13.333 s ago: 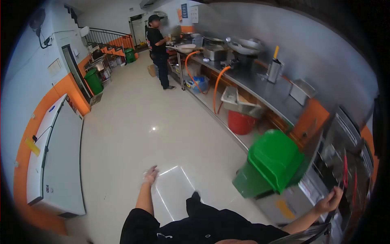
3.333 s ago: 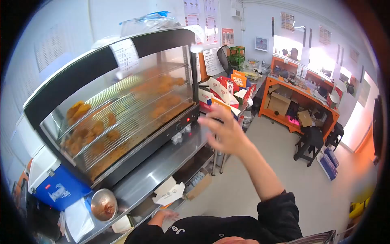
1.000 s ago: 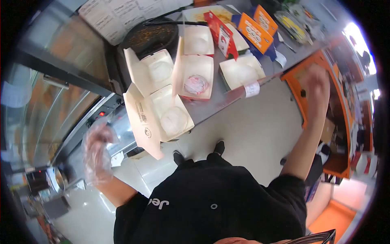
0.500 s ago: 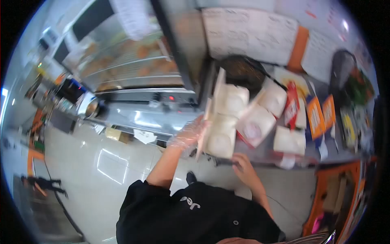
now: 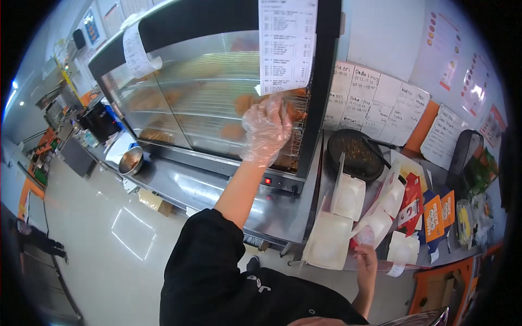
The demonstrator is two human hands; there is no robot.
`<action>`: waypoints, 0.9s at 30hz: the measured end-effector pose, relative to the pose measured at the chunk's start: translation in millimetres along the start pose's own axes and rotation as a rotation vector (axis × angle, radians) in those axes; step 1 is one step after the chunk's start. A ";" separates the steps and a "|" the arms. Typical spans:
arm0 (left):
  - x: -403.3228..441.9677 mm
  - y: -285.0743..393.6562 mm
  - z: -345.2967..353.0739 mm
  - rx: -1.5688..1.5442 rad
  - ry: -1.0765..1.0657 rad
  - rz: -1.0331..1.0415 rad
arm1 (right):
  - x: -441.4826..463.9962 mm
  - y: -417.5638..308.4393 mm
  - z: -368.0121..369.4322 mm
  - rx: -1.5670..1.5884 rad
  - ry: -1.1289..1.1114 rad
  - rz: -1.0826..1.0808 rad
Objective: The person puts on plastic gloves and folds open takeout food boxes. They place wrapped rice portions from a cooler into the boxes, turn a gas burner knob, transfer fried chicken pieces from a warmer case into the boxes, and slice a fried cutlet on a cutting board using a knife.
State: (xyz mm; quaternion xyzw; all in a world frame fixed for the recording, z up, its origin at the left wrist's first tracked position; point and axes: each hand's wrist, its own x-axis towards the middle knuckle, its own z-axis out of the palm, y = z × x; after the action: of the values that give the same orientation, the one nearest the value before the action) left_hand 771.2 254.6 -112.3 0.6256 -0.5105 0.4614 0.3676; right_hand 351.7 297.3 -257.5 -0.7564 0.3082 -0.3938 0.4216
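My left hand [image 5: 266,127], in a clear plastic glove, is raised at the heated display cabinet [image 5: 217,157]. Its fingers are curled just below a hanging receipt [image 5: 288,46]; what they grip is hidden. Pieces of fried chicken [image 5: 234,130] sit on the cabinet racks beside it. My bare right hand [image 5: 367,258] is low at the counter's front edge, fingers closed at the rim of an open takeaway box [image 5: 379,221]. A pale wrapped bundle [image 5: 365,236] lies in that box, right by the fingertips. Another open takeaway box [image 5: 328,239] stands to its left.
A black pan [image 5: 356,155] of brown crumbs stands behind the boxes. Red packaging [image 5: 410,204] and orange cartons [image 5: 434,217] lie to the right. A metal bowl [image 5: 131,161] sits at the counter's far left. Another person [image 5: 41,239] is on the floor at far left.
My left hand has left the open box and risen to the display cabinet. My right hand has shifted right, to the box with the wrapped bundle. The view has turned toward the cabinet.
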 end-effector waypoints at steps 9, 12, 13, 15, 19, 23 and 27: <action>-14.7 -108.5 -32.8 0.346 0.074 -0.166 | -1.2 -44.7 24.6 -0.061 0.344 0.084; 6.7 -83.1 -46.7 0.107 0.046 -0.076 | -10.4 -29.7 18.7 -0.120 0.409 0.124; 13.8 -65.0 -51.4 -0.048 -0.010 0.134 | -11.9 -40.2 15.0 -0.177 0.399 0.171; 35.5 -31.6 -39.6 -0.216 -0.264 0.118 | -15.0 -43.4 7.7 -0.236 0.418 0.130; 64.0 -6.3 2.9 -0.207 -0.798 0.195 | -21.7 -65.5 -3.5 -0.246 0.426 0.108; 72.7 -1.0 45.7 0.049 -1.108 0.167 | -54.0 -47.6 -27.9 -0.145 0.469 0.157; 78.5 -8.9 55.2 0.102 -1.088 0.220 | -87.4 -32.9 -67.7 -0.160 0.446 0.235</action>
State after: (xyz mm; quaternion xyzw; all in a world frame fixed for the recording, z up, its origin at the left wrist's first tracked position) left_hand 795.2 181.6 -54.2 0.7338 -0.6659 0.1315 -0.0299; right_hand 254.5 355.3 -235.3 -0.6410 0.5095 -0.4733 0.3248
